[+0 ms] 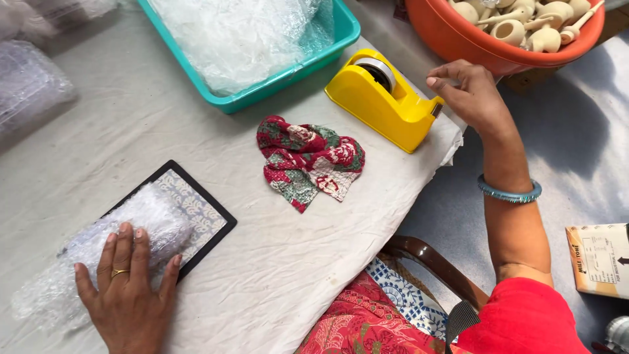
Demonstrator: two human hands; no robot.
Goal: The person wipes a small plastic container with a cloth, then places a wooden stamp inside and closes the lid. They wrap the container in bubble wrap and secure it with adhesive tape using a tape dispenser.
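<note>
My left hand (128, 288) lies flat on a bundle wrapped in bubble wrap (105, 252), pressing it down at the near left of the table. The bundle rests partly on a black-framed patterned tile (196, 210). My right hand (468, 95) reaches to the cutter end of a yellow tape dispenser (383, 98), fingers curled at the tape's edge; whether it grips tape I cannot tell. A crumpled red and green patterned cloth (308, 160) lies between the two hands.
A teal tray (288, 72) with plastic wrap stands at the back. An orange tub (485, 46) of pale clay pieces sits at the far right. More bubble wrap (29, 85) lies at the left. A cardboard box (599, 259) rests on the floor, right.
</note>
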